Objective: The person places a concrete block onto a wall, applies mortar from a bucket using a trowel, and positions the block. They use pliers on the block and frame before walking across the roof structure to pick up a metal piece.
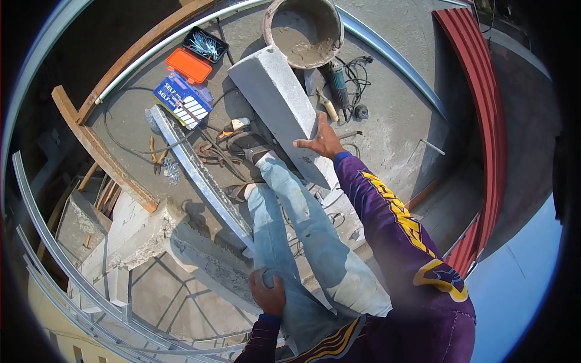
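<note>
A long pale-grey lightweight concrete block (266, 91) lies on the floor just beyond my feet. My right hand (324, 143) is on its right edge, the thumb across one face and the other fingers partly hidden along the side. Bent over my jeans at the knee, my left hand (268, 294) rests with thumb and fingers apart, holding no tool. Near the block's far end stands a bucket of wet mortar (305, 36). Right of the block lie a teal angle grinder (339, 88) with its cord and a wooden-handled trowel (327, 104).
Left of my feet are a blue screw box (181, 100), an orange-lidded case (206, 45) of screws, pliers (158, 155) and a metal channel (200, 175). Cables cross the floor. A wooden beam (109, 157) borders a drop at left; red corrugated sheets (484, 109) curve along the right.
</note>
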A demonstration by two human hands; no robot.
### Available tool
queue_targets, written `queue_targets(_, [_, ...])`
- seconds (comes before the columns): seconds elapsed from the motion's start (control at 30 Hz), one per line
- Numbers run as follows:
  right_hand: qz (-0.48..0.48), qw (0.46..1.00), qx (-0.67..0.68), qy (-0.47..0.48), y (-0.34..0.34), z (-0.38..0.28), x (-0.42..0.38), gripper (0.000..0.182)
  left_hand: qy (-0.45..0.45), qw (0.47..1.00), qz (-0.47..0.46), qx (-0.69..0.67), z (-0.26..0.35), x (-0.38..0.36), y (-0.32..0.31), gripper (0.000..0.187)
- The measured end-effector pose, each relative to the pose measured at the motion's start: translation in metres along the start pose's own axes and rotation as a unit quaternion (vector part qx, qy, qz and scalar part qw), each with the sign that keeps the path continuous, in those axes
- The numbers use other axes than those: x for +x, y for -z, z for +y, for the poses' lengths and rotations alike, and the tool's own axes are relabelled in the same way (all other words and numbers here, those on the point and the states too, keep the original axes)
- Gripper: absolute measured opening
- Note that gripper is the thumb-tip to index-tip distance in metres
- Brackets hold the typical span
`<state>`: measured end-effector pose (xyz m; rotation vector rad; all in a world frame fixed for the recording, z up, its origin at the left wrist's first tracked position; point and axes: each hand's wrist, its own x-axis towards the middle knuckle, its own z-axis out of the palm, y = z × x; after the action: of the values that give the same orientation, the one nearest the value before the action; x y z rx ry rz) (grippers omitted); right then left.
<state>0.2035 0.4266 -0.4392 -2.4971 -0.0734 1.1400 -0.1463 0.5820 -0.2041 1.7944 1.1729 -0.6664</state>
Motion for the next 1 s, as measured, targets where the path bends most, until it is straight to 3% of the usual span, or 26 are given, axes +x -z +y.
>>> queue_targets(0.1, [-0.038, 0.997, 0.069, 0.002, 0.017, -0.003, 0.005, 0.117, -0.008, 1.0, -0.007, 0.014, 0.004, 0.004, 0.002, 0.032])
queue_targets(0.17, [-0.07, 0.964, 0.241, -0.086, 0.025, 0.003, 0.019, 0.116, -0.019, 1.0, -0.01, 0.016, 0.002, 0.006, 0.004, 0.032])
queue_targets(0.2, [-0.068, 0.963, 0.245, -0.091, 0.029, 0.004, 0.025, 0.116, -0.024, 1.0, -0.015, 0.011, 0.003, 0.006, 0.004, 0.032])
queue_targets(0.27, [-0.1, 0.991, 0.084, 0.019, 0.033, 0.016, 0.032, 0.111, -0.023, 0.999, -0.032, 0.024, 0.007, 0.008, 0.005, 0.032])
queue_targets(0.3, [-0.067, 0.994, 0.005, 0.082, 0.027, 0.017, 0.034, 0.104, -0.02, 0.999, -0.039, 0.029, 0.009, 0.01, 0.007, 0.032])
queue_targets(0.33, [-0.068, 0.995, 0.01, 0.076, 0.024, 0.02, 0.034, 0.104, -0.019, 0.998, -0.044, 0.035, 0.01, 0.01, 0.009, 0.032])
queue_targets(0.4, [-0.077, 0.982, 0.166, -0.04, 0.027, 0.023, 0.036, 0.085, -0.011, 0.998, -0.047, 0.036, 0.013, 0.013, 0.011, 0.033])
queue_targets(0.43, [0.002, 0.969, 0.228, -0.092, 0.016, 0.037, 0.046, 0.074, -0.016, 0.998, -0.048, 0.04, 0.012, 0.013, 0.012, 0.033])
queue_targets(0.47, [0.006, 0.969, 0.232, -0.088, 0.016, 0.056, 0.054, 0.074, -0.023, 0.998, -0.048, 0.044, 0.009, 0.014, 0.012, 0.033])
queue_targets(0.53, [-0.022, 0.924, 0.328, -0.196, 0.031, 0.062, 0.062, 0.064, -0.028, 0.997, -0.042, 0.05, 0.007, 0.013, 0.013, 0.033])
queue_targets(0.57, [-0.021, 0.924, 0.331, -0.19, 0.028, 0.084, 0.07, 0.064, -0.025, 0.997, -0.052, 0.048, 0.009, 0.015, 0.015, 0.033])
queue_targets(0.6, [0.01, 0.981, 0.122, -0.152, 0.015, 0.12, 0.082, 0.059, -0.022, 0.997, -0.061, 0.045, 0.01, 0.017, 0.016, 0.033])
queue_targets(0.63, [0.044, 0.989, -0.094, -0.106, 0.005, 0.139, 0.097, 0.055, -0.025, 0.997, -0.054, 0.044, 0.009, 0.02, 0.016, 0.033])
queue_targets(0.67, [0.044, 0.99, -0.091, -0.102, 0.001, 0.135, 0.102, 0.055, -0.031, 0.997, -0.061, 0.045, 0.007, 0.019, 0.017, 0.033])
queue_targets(0.73, [0.044, 0.962, -0.182, -0.199, -0.007, 0.123, 0.101, 0.049, -0.032, 0.996, -0.07, 0.049, 0.006, 0.023, 0.017, 0.033])
queue_targets(0.8, [0.064, 0.956, -0.191, -0.212, -0.015, 0.123, 0.104, 0.048, -0.081, 0.99, -0.1, 0.06, 0.005, 0.031, 0.021, 0.033])
queue_targets(0.87, [0.071, 0.958, -0.252, -0.114, -0.025, 0.149, 0.114, 0.048, -0.155, 0.981, -0.09, 0.079, 0.027, 0.071, 0.019, 0.034])
queue_targets(0.9, [0.11, 0.968, -0.224, -0.01, -0.031, 0.169, 0.112, 0.042, -0.191, 0.977, -0.074, 0.058, 0.041, 0.103, 0.013, 0.036])
queue_targets(0.93, [0.105, 0.99, -0.09, 0.02, -0.028, 0.176, 0.111, 0.039, -0.242, 0.968, -0.046, 0.046, 0.068, 0.145, 0.005, 0.033])
queue_targets(1.0, [0.107, 0.993, 0.037, -0.024, -0.016, 0.157, 0.092, 0.038, -0.311, 0.95, 0.017, -0.012, 0.109, 0.236, -0.016, 0.038])
